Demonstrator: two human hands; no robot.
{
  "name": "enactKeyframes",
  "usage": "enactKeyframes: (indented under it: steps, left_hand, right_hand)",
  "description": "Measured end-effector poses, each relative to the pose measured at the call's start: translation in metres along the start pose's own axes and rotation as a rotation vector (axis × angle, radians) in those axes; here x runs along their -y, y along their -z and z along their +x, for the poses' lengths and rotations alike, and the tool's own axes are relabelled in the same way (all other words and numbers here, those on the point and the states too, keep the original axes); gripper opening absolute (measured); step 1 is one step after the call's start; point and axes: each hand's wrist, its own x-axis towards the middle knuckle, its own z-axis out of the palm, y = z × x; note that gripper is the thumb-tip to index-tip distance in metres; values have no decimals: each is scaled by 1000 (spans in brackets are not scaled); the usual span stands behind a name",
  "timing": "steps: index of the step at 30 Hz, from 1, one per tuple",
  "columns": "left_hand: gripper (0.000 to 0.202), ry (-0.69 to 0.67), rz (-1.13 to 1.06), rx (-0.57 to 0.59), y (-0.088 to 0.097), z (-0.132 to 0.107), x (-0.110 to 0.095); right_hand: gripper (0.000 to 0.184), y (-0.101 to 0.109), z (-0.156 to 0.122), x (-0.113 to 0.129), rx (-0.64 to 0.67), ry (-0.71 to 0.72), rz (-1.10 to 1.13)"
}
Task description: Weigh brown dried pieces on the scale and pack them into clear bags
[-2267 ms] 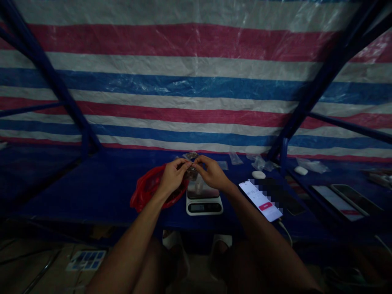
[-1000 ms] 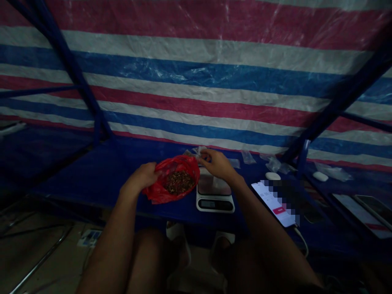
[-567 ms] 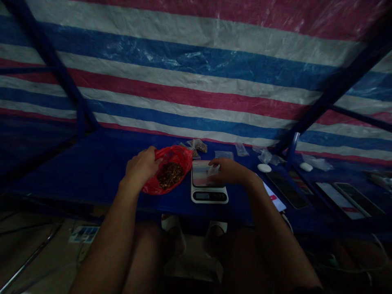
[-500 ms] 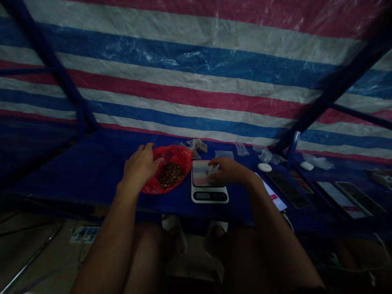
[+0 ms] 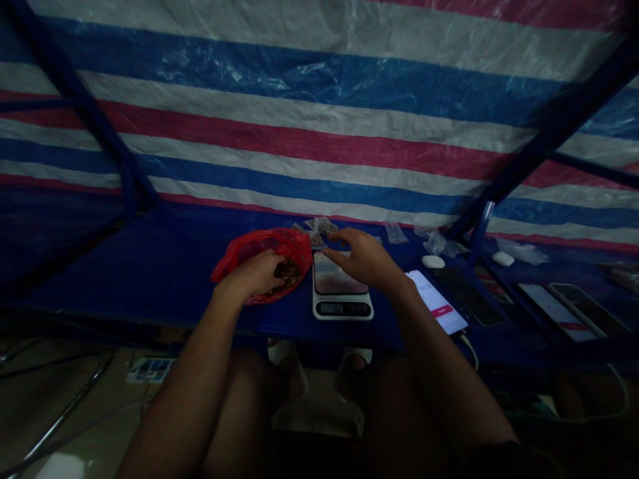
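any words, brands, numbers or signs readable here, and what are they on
None can be quoted.
Lit phone: dark characters on the screen, too blurred; any label on its red bar, too small.
White scale: display too dim and small.
Phone farther right: too blurred.
Sheet on floor: too blurred.

Striped tarp (image 5: 319, 136), lit phone (image 5: 435, 301), white oval object (image 5: 432, 261)

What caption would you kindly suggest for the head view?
Left hand inside a red bag, right hand near a scale.
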Motion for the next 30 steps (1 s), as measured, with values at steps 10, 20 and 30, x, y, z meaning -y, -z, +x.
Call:
enactKeyframes:
  steps: [10,20,30]
  left_hand:
    - [21,6,-73,-51,2,6,0]
    - [21,-57,-125,-56,3,10,-3]
    - [18,37,-305,-107,19,5,-1]
  right_hand:
    - [17,-5,0,-15,15,-46,147]
    - [16,-3,-3,-23,5,-56,235]
    - [18,7,-9,-31,-2,-103,386]
